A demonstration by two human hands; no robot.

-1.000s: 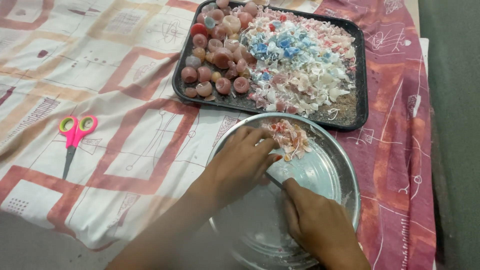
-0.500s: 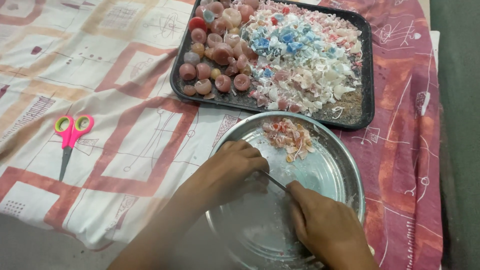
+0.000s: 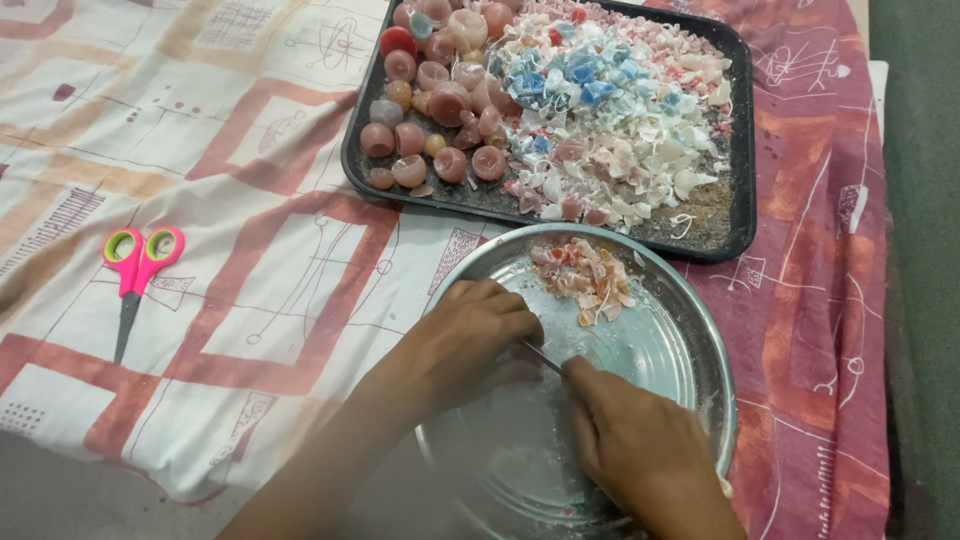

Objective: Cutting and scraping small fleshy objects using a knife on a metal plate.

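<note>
Both grips meet low in the round steel plate, curled shut over something small. Left hand has its fingers folded down onto the plate floor, seemingly pinning a piece in place so that it cannot skid on the smooth metal. Right hand closes round a thin metal blade, only a short sliver of which shows between the two hands; whatever lies under the left fingers is hidden.

Going left to right: pink-handled scissors lie shut on the patterned cloth, well apart from the hands, set aside. Next comes the dark rectangular tray, just beyond the plate and nearly touching its far rim, so its contents are within easy reach. Its left part holds a cluster of small round pinkish wax-like cups; its right part holds a heap of broken white, pink and blue flakes. Within the plate, at its far side, sits a small pile of pink and cream chips, kept clear of the spot where the hands work.

The plate's near edge and the right wrist are cut off by the frame, and the material of the pieces cannot be told for certain.
</note>
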